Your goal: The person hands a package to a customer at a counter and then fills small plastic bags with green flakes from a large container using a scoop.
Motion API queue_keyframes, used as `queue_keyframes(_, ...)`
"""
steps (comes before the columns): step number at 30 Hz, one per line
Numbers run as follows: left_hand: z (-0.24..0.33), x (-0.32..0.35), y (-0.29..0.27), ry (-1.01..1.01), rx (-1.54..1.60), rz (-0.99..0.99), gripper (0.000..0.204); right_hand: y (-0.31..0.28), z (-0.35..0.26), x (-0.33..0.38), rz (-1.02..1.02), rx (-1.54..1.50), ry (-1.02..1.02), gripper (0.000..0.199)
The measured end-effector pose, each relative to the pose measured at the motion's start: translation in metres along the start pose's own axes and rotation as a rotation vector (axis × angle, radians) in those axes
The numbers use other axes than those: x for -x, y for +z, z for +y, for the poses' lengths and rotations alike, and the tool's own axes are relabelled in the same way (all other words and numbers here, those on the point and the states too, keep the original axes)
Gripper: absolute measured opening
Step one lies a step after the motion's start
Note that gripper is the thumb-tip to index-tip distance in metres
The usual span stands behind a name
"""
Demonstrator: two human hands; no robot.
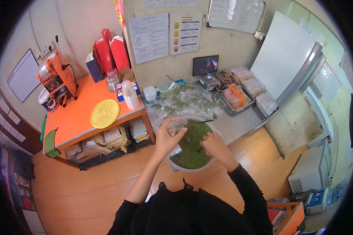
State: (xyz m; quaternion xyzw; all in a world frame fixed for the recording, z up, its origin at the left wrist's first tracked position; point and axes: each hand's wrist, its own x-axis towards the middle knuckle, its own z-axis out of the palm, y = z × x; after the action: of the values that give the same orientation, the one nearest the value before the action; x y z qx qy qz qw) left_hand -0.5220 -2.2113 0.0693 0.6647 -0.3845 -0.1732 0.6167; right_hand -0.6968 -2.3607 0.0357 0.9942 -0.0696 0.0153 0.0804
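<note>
A large white tub filled with finely chopped green herbs stands in front of me. Over its left side, my left hand has thumb and fingers curved around a small clear plastic bag. My right hand is closed in a fist above the right part of the herbs; whatever it grips is hidden by the fingers. A dark handle lies across the tub's far rim. Beyond the tub, many small clear packets of green herbs are spread on the metal table.
A tray of orange and pink packs and stacked clear bags sit at the back right, near a small screen. The orange counter at left bears a yellow lid, plastic cups and an orange sealing machine.
</note>
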Motion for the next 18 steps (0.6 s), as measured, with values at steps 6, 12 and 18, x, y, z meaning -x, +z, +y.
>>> queue_keyframes(6, -0.010, -0.003, -0.006, -0.034, 0.008, 0.023, 0.035, -0.025, 0.033, -0.019, 0.280, -0.068, 0.103, 0.012)
queue_keyframes(12, -0.015, -0.003, 0.000, -0.026, -0.006, -0.028, 0.035, 0.034, 0.018, -0.016, 0.122, -0.233, 0.009, 0.006)
queue_keyframes(18, -0.017, -0.010, -0.004, -0.044, -0.003, -0.075, 0.033, 0.018, 0.031, -0.005, 0.249, -0.328, 0.212, 0.005)
